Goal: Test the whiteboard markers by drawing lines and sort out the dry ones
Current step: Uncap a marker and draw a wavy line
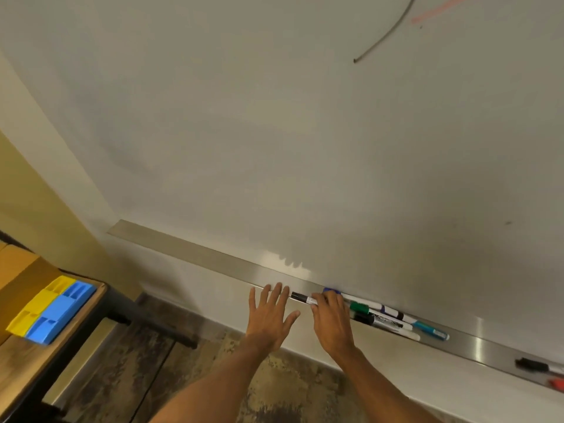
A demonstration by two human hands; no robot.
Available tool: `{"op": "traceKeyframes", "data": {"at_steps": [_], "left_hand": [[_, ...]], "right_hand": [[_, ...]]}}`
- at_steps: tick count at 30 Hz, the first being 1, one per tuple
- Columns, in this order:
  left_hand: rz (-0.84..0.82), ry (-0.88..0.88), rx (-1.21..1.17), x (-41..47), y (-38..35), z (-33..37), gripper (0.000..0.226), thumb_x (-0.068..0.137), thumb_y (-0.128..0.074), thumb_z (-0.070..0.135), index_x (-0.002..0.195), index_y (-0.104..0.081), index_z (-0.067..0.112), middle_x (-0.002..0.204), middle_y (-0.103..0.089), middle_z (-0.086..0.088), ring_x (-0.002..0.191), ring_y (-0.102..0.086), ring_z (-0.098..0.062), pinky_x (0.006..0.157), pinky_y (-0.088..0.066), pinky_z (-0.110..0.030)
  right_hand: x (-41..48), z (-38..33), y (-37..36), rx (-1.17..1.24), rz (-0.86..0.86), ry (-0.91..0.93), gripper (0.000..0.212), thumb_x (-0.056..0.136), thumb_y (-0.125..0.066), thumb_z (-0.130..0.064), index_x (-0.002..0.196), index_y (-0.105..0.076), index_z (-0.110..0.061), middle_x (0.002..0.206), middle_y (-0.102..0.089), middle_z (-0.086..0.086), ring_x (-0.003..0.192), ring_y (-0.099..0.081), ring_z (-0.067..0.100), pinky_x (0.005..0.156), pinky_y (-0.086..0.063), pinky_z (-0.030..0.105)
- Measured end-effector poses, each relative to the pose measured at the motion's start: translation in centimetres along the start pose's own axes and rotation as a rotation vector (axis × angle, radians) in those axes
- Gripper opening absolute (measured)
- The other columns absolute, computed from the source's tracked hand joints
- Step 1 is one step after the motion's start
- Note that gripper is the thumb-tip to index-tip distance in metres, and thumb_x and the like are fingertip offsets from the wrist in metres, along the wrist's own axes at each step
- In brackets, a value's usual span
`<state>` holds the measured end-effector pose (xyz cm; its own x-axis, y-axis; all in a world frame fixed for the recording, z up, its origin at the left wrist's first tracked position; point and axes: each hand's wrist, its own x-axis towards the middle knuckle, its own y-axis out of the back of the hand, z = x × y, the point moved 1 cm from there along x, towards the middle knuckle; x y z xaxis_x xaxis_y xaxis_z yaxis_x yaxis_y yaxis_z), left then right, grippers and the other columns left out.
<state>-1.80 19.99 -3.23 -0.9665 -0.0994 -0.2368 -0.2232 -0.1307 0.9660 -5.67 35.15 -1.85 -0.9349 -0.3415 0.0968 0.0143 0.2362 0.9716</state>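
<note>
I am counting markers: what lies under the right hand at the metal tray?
A white marker with a black cap pokes out left of the right hand, which grips it at the metal tray. A blue cap shows behind. The marker's rear is covered.

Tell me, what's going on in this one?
A person is at a whiteboard. The right hand pinches a black-capped marker at the metal tray; the left hand hovers open beside its cap. More markers lie clustered on the tray to the right. The board carries a dark curved line and a faint red streak.
</note>
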Motion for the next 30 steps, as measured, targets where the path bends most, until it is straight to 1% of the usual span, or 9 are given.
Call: {"op": "traceKeyframes", "data": {"at_steps": [3,10,13,15,18,21,23,27,30], "left_hand": [[0.010,-0.084,0.002,0.2,1.0,-1.3,0.068,0.099,-0.007,0.060,0.156,-0.003,0.025,0.164,-0.007,0.002,0.150,-0.006,-0.021,0.117,0.007,-0.053],[0.127,-0.294,-0.061,0.9,2.5,-4.5,0.052,0.105,-0.027,0.045,0.153,-0.025,0.026,0.159,-0.025,0.003,0.147,-0.021,-0.019,0.116,-0.007,-0.050],[0.233,-0.382,-0.105,1.0,3.7,-5.7,0.027,0.099,-0.053,0.030,0.126,-0.059,0.026,0.143,-0.051,0.000,0.135,-0.045,-0.023,0.109,-0.023,-0.053],[0.307,-0.404,-0.093,1.2,4.6,-6.4,0.013,0.089,-0.069,0.029,0.102,-0.068,0.030,0.129,-0.062,0.003,0.125,-0.055,-0.021,0.103,-0.025,-0.050],[0.376,-0.479,-0.056,0.8,6.0,-6.7,0.024,0.072,-0.085,0.031,0.091,-0.071,0.035,0.111,-0.070,0.009,0.108,-0.064,-0.017,0.093,-0.026,-0.043],[0.364,-0.508,-0.032,0.2,6.8,-6.5,0.029,0.066,-0.089,0.031,0.089,-0.070,0.034,0.095,-0.071,0.012,0.092,-0.066,-0.013,0.088,-0.038,-0.046],[0.292,-0.501,0.052,-0.2,7.0,-6.5,0.025,0.072,-0.085,0.029,0.092,-0.069,0.030,0.089,-0.071,0.010,0.088,-0.066,-0.014,0.091,-0.030,-0.046],[0.310,-0.541,0.215,-0.8,7.0,-6.9,0.018,0.098,-0.056,0.025,0.114,-0.061,0.020,0.106,-0.069,-0.001,0.103,-0.061,-0.023,0.103,-0.028,-0.047],[0.367,-0.564,0.238,-1.3,7.6,-7.2,0.018,0.099,-0.055,0.024,0.115,-0.059,0.020,0.105,-0.068,-0.001,0.100,-0.060,-0.023,0.100,-0.033,-0.046]], "right_hand": [[0.5,-0.7,-0.1,-0.001,0.003,-0.041,0.037,0.059,-0.088,-0.009,0.088,-0.068,-0.021,0.087,-0.061,0.002,0.080,-0.059,0.022,0.063,-0.053,0.032],[0.8,-4.4,1.0,-0.007,-0.035,-0.029,0.041,0.067,-0.082,-0.007,0.101,-0.066,-0.023,0.100,-0.062,0.000,0.092,-0.058,0.021,0.075,-0.050,0.031],[0.9,-6.1,1.7,-0.024,-0.023,0.022,0.038,0.072,-0.079,-0.008,0.104,-0.065,-0.024,0.101,-0.063,-0.002,0.093,-0.058,0.019,0.078,-0.048,0.030],[0.9,-7.0,2.4,-0.037,0.003,0.056,0.028,0.080,-0.074,-0.019,0.105,-0.063,-0.023,0.101,-0.063,-0.004,0.093,-0.058,0.018,0.080,-0.047,0.030],[0.8,-8.5,3.5,0.065,-0.054,0.075,0.030,0.097,-0.048,-0.037,0.121,-0.054,-0.020,0.119,-0.056,-0.003,0.110,-0.051,0.016,0.097,-0.036,0.029],[0.7,-9.1,4.0,0.122,-0.111,0.050,0.031,0.101,-0.040,-0.034,0.125,-0.050,-0.020,0.123,-0.055,-0.002,0.112,-0.050,0.014,0.099,-0.037,0.025],[0.4,-9.1,4.2,0.110,-0.115,0.071,0.029,0.102,-0.038,-0.033,0.123,-0.052,-0.019,0.118,-0.058,0.000,0.105,-0.052,0.014,0.095,-0.041,0.029],[-0.1,-8.9,5.0,0.090,-0.109,0.144,0.034,0.101,-0.033,-0.041,0.119,-0.056,-0.025,0.106,-0.062,-0.004,0.090,-0.054,0.010,0.082,-0.041,0.021],[-0.2,-9.0,5.4,0.072,-0.072,0.154,0.052,0.095,-0.021,-0.057,0.118,-0.059,-0.029,0.097,-0.066,-0.005,0.082,-0.057,0.009,0.072,-0.036,0.016]]}}
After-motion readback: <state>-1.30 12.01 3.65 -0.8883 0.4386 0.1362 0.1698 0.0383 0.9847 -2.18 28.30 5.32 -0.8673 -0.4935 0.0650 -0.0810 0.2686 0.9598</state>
